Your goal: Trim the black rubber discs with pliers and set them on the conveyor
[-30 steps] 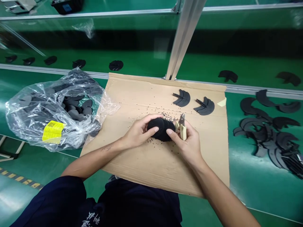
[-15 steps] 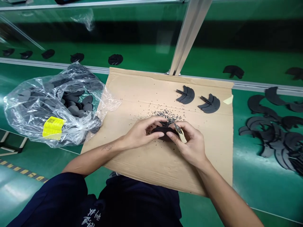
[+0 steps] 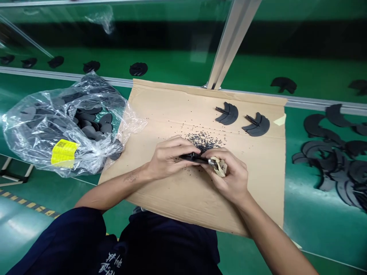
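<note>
Black part (image 3: pixel 191 157) pinched edge-on

The grip hides much of it; the pale-handled tool (image 3: pixel 221 167) is probably cutters. Above the cardboard (image 3: pixel 177 202), the left hand (image 3: pixel 172 154) pinches the part's left end, the right hand (image 3: pixel 233 173) its right end and the tool. A second ago the broad face showed; now mostly the rim.

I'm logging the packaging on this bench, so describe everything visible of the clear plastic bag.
The plastic bag looks like thin, clear, crinkled film, bunched at its near right. A yellow label with a printed code sits on its near side, the text illegible. Dark, flat, rounded pieces show inside. It lies on the green work surface, its loose right edge overlapping the cardboard. The left hand and right hand don't touch it.
</note>
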A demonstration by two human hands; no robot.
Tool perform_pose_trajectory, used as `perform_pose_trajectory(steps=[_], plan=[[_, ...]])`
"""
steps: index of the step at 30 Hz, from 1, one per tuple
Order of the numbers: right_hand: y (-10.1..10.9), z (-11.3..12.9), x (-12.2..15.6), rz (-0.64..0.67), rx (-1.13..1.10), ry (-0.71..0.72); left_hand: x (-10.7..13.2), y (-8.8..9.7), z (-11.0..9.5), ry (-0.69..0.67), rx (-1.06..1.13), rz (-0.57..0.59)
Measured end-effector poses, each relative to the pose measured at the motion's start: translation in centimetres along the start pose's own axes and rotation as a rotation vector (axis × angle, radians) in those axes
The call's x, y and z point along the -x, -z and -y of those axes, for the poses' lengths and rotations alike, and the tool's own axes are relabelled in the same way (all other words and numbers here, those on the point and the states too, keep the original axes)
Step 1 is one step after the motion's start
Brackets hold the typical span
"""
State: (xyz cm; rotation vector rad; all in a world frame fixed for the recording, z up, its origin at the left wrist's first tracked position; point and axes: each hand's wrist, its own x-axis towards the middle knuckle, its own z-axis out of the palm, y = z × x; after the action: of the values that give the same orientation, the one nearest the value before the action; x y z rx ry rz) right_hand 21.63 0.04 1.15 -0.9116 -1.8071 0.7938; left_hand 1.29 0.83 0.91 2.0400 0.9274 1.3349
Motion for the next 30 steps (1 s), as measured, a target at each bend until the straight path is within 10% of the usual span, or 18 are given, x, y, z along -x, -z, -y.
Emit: perform_pose_trajectory(steps=[30], plan=[[-0.43, -0.25, 0.34, 0.019, 0.014, 0.096, 0.22, 0.45, 0.08, -0.093, 0.035, 0.048]])
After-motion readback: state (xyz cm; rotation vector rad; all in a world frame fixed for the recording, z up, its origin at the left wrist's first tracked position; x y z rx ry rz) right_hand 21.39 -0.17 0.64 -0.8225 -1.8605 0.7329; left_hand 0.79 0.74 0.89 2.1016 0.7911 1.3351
